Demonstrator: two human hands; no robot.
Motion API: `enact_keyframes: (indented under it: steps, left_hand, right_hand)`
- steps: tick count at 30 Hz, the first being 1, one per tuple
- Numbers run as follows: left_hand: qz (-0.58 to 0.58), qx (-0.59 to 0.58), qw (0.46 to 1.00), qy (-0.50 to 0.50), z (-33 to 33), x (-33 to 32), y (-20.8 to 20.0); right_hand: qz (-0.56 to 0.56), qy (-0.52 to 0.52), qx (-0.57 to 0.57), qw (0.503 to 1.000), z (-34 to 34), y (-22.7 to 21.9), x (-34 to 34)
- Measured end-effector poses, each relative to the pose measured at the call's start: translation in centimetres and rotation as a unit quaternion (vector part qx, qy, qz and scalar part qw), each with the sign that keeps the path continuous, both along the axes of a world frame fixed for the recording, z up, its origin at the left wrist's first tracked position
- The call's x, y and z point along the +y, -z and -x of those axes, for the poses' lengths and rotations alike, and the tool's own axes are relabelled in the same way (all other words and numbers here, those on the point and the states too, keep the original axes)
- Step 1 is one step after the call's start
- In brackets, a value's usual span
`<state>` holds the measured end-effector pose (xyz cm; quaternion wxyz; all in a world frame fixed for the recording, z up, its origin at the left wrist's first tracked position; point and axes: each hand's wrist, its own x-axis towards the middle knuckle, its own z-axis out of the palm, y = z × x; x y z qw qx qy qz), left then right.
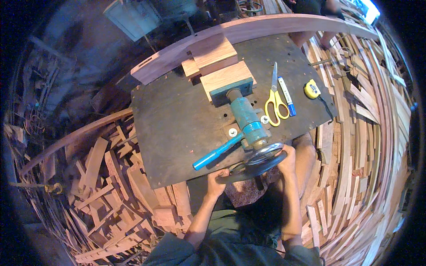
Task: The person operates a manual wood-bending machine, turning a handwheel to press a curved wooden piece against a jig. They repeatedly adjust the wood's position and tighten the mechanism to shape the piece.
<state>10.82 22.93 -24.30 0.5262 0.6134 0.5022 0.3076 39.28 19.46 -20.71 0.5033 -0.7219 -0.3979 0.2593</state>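
Note:
Both of my hands are closed on the rim of a dark handwheel point(254, 167) at the near edge of the bench. My left hand point(216, 181) grips its left side, and my right hand point(287, 160) its right side. The wheel sits on the end of a blue-green clamp screw housing point(245, 114) with a blue lever point(217, 152) sticking out to the left. At its far end a green jaw plate point(231, 91) stands against a wooden block point(226, 77). Behind that, more wood blocks point(213, 53) sit against a long upright board point(266, 24).
Right of the clamp lie yellow-handled scissors point(276, 108), a blue-and-white marker point(287, 96) and a yellow tape measure point(312, 89) on the dark bench top point(173, 124). Wood offcuts point(106, 190) and long strips point(346, 177) cover the floor. Another person's legs point(304, 37) show beyond the board.

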Motion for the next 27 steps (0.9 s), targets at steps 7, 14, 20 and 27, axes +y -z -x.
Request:
enact_keyframes:
  steps: [7,14,20,27]
  left_hand:
    - [0.029,-0.028,0.999,-0.012,-0.5,-0.3,1.2]
    - [0.031,-0.017,0.999,-0.012,-0.6,0.0,0.3]
    - [0.016,-0.004,1.0,-0.01,-0.6,0.2,0.1]
    - [0.034,0.013,0.999,0.008,-0.7,0.3,-1.5]
  right_hand:
    - [-0.01,-0.005,-0.058,0.998,0.7,-1.8,-0.2]
    - [-0.029,-0.004,-0.045,0.999,0.4,-1.3,0.4]
    - [-0.026,0.003,-0.05,0.998,0.5,-1.7,0.5]
    - [-0.026,-0.004,-0.051,0.998,0.2,-1.0,0.2]
